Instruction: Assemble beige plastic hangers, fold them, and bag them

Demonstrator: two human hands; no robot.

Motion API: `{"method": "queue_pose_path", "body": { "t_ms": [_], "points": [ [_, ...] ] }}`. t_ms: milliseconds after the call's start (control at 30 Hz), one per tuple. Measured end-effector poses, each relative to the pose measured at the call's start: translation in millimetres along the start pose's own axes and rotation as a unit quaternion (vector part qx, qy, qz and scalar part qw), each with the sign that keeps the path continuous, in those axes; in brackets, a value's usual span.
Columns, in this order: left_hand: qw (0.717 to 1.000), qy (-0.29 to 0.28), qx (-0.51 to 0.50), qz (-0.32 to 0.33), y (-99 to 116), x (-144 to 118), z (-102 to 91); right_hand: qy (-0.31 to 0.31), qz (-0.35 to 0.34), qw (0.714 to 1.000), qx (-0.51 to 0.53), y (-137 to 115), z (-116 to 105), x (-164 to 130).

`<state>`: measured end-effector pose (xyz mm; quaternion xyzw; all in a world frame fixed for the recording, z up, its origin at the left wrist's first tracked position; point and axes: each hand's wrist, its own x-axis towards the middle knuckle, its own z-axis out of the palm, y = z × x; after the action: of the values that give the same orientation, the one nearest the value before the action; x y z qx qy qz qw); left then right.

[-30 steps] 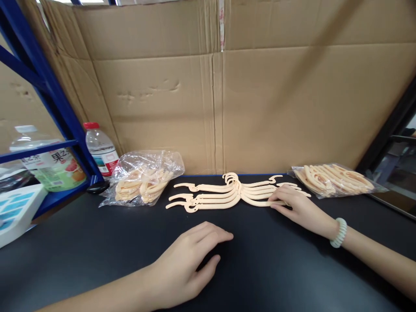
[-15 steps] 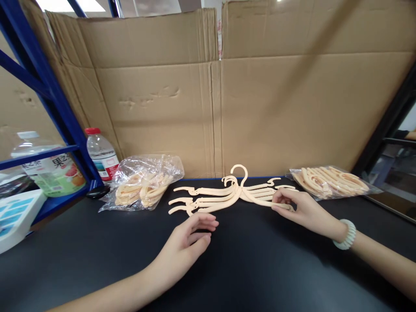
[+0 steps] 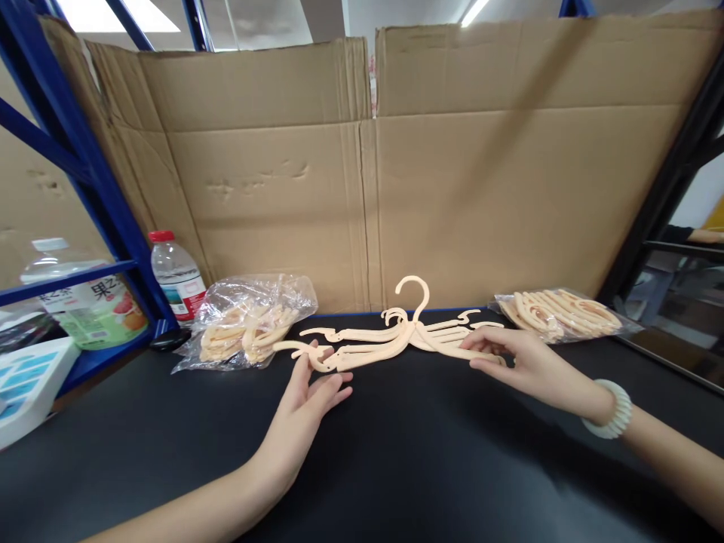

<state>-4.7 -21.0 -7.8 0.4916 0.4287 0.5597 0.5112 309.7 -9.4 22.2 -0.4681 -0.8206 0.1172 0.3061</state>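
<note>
Several cream plastic folding hangers lie overlapped in the middle of the dark table, their hooks towards the cardboard. The nearest hanger [image 3: 390,351] has its hook standing up higher than the others. At its right arm, my right hand [image 3: 523,366] is closed, pinching the end between thumb and fingers; that tip is mostly hidden. My left hand [image 3: 308,403] is at the hanger's left end, fingers apart, the index finger touching the hooked end piece. Behind it, the other hangers [image 3: 367,333] rest on the table. A pale beaded bracelet [image 3: 611,409] circles my right wrist.
Clear bags of cream hangers lie left [image 3: 249,324] and right [image 3: 559,313]. A red-capped bottle [image 3: 176,275], a larger juice bottle [image 3: 87,302] and a white tray [image 3: 39,385] stand left by a blue frame [image 3: 84,151]. Cardboard [image 3: 271,204] walls the back.
My left hand has moved left and up to touch the hanger's left end, and that end piece now sits higher. My right hand keeps its pinch. The view has tilted up slightly.
</note>
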Motion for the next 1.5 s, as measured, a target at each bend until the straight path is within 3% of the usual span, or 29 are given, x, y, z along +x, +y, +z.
{"method": "queue_pose_path", "body": {
  "t_ms": [300,433,600,800,1033,1133,1267,1400,1500],
  "points": [
    [0.981,-0.104,0.164,0.026,10,-4,1.7,-0.049,-0.025,0.998,0.004,-8,13,-4],
    [0.977,-0.108,0.181,0.028,11,-3,0.1,-0.046,-0.059,0.997,-0.020,-6,17,-5],
    [0.982,-0.096,0.163,0.024,10,-1,0.8,0.017,-0.103,0.981,-0.163,-3,15,-5],
    [0.982,-0.098,0.161,0.017,10,0,0.7,0.105,-0.043,0.930,-0.350,1,15,-10],
    [0.980,-0.098,0.172,0.018,8,1,-0.6,0.137,-0.067,0.901,-0.407,-6,18,-10],
    [0.980,-0.097,0.173,0.011,8,0,-0.7,0.160,-0.085,0.905,-0.385,-8,19,-9],
    [0.982,-0.093,0.166,0.013,8,-1,-0.4,0.160,-0.097,0.934,-0.303,-9,21,-9],
    [0.984,-0.094,0.149,0.015,7,1,0.4,0.156,-0.071,0.975,-0.144,-10,24,-8],
    [0.987,-0.095,0.132,0.014,8,1,1.2,0.155,-0.019,0.988,-0.014,-9,26,-8]
  ]
}}
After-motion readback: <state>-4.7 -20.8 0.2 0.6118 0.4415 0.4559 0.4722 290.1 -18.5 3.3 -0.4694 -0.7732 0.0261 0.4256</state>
